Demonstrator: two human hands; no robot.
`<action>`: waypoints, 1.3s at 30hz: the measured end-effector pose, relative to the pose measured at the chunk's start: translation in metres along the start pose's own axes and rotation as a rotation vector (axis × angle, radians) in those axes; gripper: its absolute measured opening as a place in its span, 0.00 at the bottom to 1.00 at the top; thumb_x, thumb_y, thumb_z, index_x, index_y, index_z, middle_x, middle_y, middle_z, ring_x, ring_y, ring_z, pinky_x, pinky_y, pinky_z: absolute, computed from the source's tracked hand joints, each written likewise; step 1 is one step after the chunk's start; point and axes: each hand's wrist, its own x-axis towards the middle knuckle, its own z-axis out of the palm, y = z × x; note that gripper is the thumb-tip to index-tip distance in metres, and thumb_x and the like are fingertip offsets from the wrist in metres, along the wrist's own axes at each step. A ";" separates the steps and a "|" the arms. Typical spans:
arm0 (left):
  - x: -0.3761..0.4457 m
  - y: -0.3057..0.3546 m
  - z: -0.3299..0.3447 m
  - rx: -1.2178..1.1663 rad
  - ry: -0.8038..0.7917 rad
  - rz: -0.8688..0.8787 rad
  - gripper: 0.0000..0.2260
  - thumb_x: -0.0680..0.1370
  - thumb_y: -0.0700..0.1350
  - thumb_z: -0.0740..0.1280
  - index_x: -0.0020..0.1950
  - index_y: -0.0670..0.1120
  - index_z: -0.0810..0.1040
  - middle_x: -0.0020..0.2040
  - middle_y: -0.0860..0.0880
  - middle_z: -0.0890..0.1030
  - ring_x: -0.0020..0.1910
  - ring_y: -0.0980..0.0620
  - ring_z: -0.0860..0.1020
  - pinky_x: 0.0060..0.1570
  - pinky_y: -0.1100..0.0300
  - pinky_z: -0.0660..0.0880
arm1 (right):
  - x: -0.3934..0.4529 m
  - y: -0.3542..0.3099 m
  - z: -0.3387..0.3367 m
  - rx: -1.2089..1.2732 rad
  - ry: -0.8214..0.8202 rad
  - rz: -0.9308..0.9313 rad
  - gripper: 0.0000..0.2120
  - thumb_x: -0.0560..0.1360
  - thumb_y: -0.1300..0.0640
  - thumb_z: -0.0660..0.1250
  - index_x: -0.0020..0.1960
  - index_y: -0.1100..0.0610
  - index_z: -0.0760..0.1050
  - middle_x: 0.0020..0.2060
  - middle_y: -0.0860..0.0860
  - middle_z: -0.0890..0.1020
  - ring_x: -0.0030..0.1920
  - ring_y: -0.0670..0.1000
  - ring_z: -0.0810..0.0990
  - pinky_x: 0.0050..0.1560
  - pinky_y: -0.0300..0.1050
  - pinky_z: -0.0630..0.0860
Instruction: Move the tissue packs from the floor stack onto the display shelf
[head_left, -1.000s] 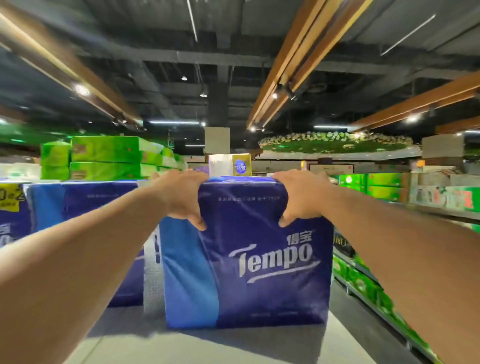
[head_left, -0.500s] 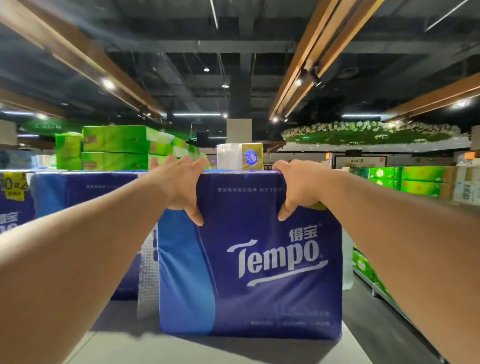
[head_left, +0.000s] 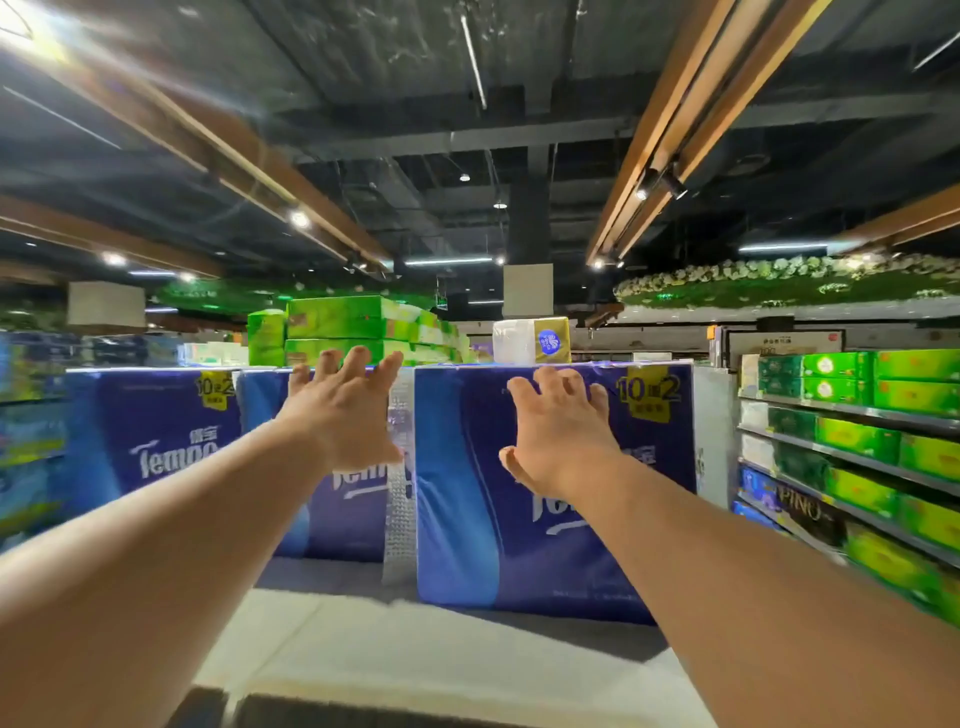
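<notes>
Both hands, left (head_left: 345, 415) and right (head_left: 558, 441), spread wide and hold nothing; the blue tissue pack (head_left: 561, 488) stands near the shelf top's (head_left: 441, 654) front edge. Best nudge it back, flush with its neighbour (head_left: 322, 467).

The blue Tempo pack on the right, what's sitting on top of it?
A small white-and-gold tissue pack shows above the blue Tempo pack, whether on it or behind is unclear. The right hand covers part of the front.
</notes>
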 end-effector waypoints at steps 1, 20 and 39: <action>-0.018 -0.013 -0.007 0.002 -0.005 -0.021 0.50 0.68 0.65 0.73 0.80 0.56 0.46 0.77 0.47 0.57 0.76 0.40 0.55 0.73 0.38 0.58 | -0.009 -0.021 -0.001 0.020 -0.010 -0.008 0.34 0.75 0.44 0.68 0.76 0.51 0.60 0.73 0.55 0.62 0.75 0.61 0.56 0.74 0.66 0.54; -0.487 -0.329 -0.116 0.309 -0.395 -0.709 0.50 0.68 0.69 0.71 0.80 0.56 0.46 0.77 0.48 0.58 0.75 0.43 0.56 0.71 0.40 0.61 | -0.266 -0.478 -0.018 0.420 -0.376 -0.429 0.25 0.75 0.49 0.65 0.70 0.51 0.64 0.69 0.55 0.67 0.72 0.61 0.61 0.71 0.66 0.56; -0.766 -0.546 -0.116 0.453 -0.649 -1.348 0.48 0.69 0.68 0.72 0.80 0.54 0.50 0.75 0.46 0.63 0.74 0.40 0.60 0.69 0.42 0.63 | -0.392 -0.835 0.037 0.445 -0.528 -1.042 0.29 0.75 0.53 0.64 0.74 0.54 0.61 0.69 0.58 0.67 0.72 0.64 0.62 0.71 0.70 0.54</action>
